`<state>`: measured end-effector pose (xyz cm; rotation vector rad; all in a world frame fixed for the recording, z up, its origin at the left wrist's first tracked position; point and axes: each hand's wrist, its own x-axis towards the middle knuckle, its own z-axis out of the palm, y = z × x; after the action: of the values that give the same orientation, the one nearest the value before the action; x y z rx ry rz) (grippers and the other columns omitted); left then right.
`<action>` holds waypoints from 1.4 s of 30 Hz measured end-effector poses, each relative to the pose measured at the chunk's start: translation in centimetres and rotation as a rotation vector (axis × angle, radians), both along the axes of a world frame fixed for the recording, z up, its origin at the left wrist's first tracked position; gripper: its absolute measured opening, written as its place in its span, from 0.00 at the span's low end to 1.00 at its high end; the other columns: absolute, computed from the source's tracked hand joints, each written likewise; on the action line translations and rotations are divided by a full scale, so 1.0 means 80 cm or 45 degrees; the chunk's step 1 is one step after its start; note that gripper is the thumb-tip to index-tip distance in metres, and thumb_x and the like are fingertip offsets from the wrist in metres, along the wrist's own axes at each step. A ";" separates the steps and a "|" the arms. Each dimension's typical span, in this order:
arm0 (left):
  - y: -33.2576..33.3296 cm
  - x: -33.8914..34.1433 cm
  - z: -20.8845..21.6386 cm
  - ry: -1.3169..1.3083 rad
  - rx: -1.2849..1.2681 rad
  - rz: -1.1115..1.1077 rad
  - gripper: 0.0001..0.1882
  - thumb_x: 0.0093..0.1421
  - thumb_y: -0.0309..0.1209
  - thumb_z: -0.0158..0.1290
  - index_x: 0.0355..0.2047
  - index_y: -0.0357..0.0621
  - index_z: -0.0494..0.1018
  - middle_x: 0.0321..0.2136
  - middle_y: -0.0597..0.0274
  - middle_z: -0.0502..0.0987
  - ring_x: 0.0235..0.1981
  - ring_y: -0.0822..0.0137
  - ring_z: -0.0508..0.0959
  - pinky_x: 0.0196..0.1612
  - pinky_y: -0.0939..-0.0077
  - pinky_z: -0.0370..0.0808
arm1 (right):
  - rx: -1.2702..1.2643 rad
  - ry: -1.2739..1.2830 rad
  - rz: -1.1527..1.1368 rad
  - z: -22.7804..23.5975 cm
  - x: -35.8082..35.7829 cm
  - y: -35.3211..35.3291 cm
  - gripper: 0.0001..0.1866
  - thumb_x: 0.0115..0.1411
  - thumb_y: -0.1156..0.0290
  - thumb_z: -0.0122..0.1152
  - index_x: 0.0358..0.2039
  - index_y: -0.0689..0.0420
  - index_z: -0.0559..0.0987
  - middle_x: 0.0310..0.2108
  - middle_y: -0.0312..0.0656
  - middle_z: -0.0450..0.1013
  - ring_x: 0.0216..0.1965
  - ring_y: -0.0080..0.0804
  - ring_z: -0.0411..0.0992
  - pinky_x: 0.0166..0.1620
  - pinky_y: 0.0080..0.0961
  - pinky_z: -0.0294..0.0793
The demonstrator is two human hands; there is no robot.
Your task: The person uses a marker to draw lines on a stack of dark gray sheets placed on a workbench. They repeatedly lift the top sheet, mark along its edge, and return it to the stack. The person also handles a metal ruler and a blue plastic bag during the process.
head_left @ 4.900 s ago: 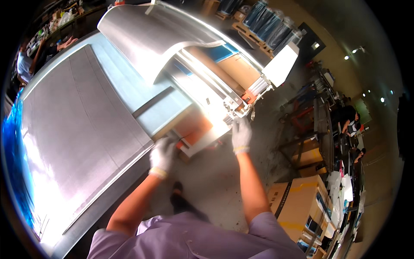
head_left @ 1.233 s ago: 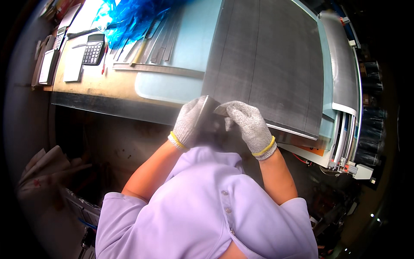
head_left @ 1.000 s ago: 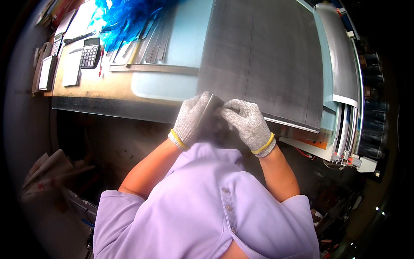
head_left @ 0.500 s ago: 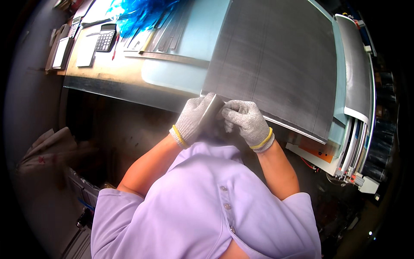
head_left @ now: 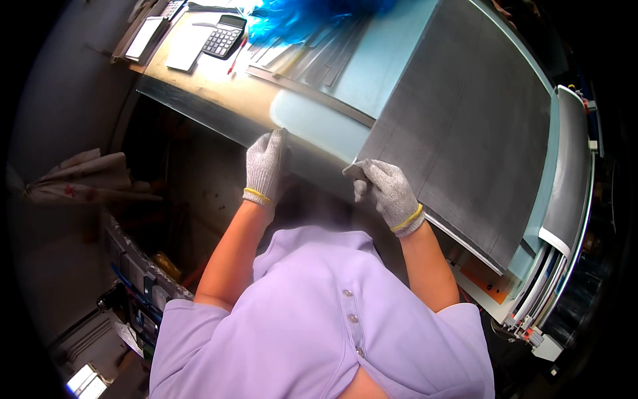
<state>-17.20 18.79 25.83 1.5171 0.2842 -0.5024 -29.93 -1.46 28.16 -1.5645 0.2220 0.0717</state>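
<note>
My left hand [head_left: 264, 163], in a grey knit glove with a yellow cuff edge, is raised by the table's near edge. Its fingers are closed; whatever they hold is hidden. To its right, my right hand [head_left: 392, 193], gloved the same way, is at the near left corner of a large dark grey sheet [head_left: 472, 133]. A small grey flat piece [head_left: 352, 170] is pinched between its thumb and fingers. Whether this piece is joined to the sheet I cannot tell. The sheet lies on a pale blue-green surface [head_left: 392, 66].
On the table's left are a calculator [head_left: 224, 36], a red pen [head_left: 236, 56] and a white pad [head_left: 188, 48]. Blue plastic film [head_left: 292, 16] lies behind several flat metal strips [head_left: 325, 56]. A long roller machine [head_left: 565, 179] runs along the right side.
My hands have moved apart: the left went left, away from the grey edge it was beside, while the right stays by the sheet's corner. The whole view has turned somewhat.
</note>
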 end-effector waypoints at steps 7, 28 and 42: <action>0.063 0.172 -0.105 -0.909 1.316 -0.202 0.19 0.61 0.46 0.57 0.33 0.42 0.72 0.35 0.47 0.77 0.36 0.44 0.79 0.39 0.53 0.75 | 0.090 0.098 -0.139 -0.043 0.066 0.041 0.20 0.71 0.63 0.47 0.42 0.69 0.79 0.24 0.39 0.71 0.26 0.28 0.70 0.34 0.25 0.71; 0.146 0.354 -0.113 -0.596 0.723 -0.376 0.22 0.59 0.47 0.59 0.30 0.36 0.76 0.23 0.55 0.78 0.22 0.62 0.79 0.30 0.67 0.75 | 0.223 0.391 -0.399 -0.058 0.187 0.126 0.19 0.70 0.63 0.51 0.44 0.71 0.78 0.25 0.41 0.71 0.28 0.32 0.71 0.36 0.27 0.72; 0.021 0.458 -0.175 -0.932 0.993 -0.259 0.23 0.67 0.50 0.49 0.41 0.38 0.72 0.38 0.43 0.78 0.39 0.45 0.79 0.42 0.54 0.75 | 0.328 0.376 -0.632 -0.061 0.146 0.132 0.20 0.68 0.62 0.52 0.43 0.70 0.78 0.24 0.41 0.70 0.26 0.33 0.69 0.34 0.29 0.71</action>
<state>19.48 20.50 11.86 2.3870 -0.2922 0.0635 -18.29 9.08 23.29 -1.2023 0.7965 -0.0575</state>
